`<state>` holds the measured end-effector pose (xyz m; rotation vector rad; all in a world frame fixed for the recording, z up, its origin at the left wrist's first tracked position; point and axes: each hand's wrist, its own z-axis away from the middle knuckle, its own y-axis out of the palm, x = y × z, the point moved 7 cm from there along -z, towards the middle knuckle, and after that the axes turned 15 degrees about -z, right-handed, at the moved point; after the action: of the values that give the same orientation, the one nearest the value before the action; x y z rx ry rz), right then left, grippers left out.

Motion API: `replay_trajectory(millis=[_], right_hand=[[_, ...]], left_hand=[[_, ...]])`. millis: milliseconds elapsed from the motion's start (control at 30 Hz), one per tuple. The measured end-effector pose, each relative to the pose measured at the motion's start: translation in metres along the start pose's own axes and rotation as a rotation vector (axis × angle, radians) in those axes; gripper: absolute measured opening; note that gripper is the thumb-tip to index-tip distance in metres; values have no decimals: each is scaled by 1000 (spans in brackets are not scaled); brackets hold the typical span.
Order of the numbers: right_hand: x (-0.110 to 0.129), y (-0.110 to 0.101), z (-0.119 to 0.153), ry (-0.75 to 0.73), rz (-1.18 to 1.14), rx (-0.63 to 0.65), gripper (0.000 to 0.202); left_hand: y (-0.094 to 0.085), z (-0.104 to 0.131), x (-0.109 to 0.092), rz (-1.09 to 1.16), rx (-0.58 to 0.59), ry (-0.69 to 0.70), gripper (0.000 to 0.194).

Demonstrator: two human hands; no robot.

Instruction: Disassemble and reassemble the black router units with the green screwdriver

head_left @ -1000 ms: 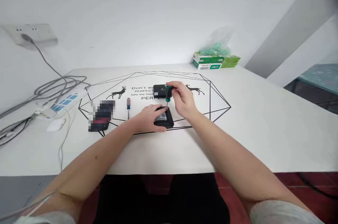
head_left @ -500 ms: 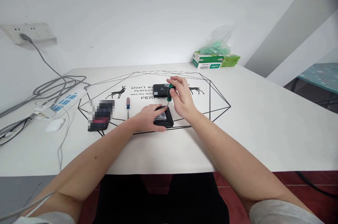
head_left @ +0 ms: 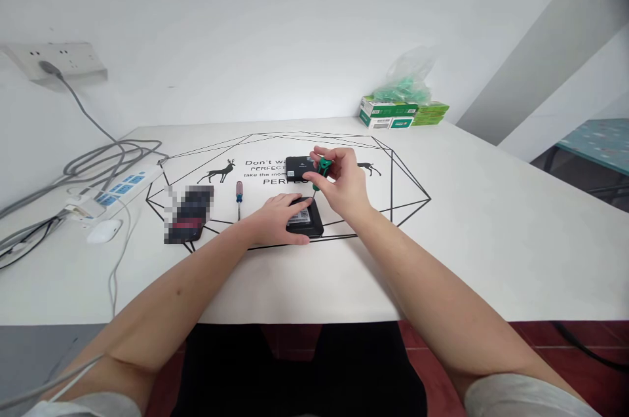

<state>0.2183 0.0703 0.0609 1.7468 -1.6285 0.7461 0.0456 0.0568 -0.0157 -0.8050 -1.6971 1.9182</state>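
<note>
My left hand (head_left: 278, 220) steadies a flat black device (head_left: 314, 225), fingers over its top and thumb along its near edge. The device lies on the table with a white printed label showing partly between my fingers. In my right hand (head_left: 344, 184) is a green-handled screwdriver (head_left: 323, 168), tilted, with its thin shaft running down to the far right corner of the device. Whether the tip sits in a screw is too small to tell. Just behind lies a second black box (head_left: 297, 169) with a small white sticker, partly hidden by my right fingers.
Left of my hands are a second screwdriver (head_left: 239, 192) with a clear and blue handle, and a blurred-out dark phone (head_left: 191, 215). Farther left lie a power strip (head_left: 125, 187), a white mouse (head_left: 104, 231) and grey cables (head_left: 122, 151). Green boxes (head_left: 388, 112) stand at the back.
The screwdriver handle has tipped to the right, and my right fingers have shifted and spread around it. My left hand and the device have stayed put.
</note>
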Motion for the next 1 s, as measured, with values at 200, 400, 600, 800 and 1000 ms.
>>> replay_trajectory(millis=[200, 400, 600, 800, 1000], right_hand=[[7, 2, -2, -64, 38, 39, 27], [24, -1, -4, -310, 251, 32, 25], [34, 1, 0, -391, 232, 64, 31], [25, 4, 2, -190, 227, 67, 31], [10, 10, 6, -56, 74, 123, 31]], left_hand=[[-3, 1, -2, 7, 14, 5, 108], [-1, 1, -1, 9, 19, -11, 109], [-2, 1, -3, 14, 5, 2, 108], [-4, 0, -4, 19, -16, 14, 106], [-4, 0, -3, 16, -16, 23, 106]])
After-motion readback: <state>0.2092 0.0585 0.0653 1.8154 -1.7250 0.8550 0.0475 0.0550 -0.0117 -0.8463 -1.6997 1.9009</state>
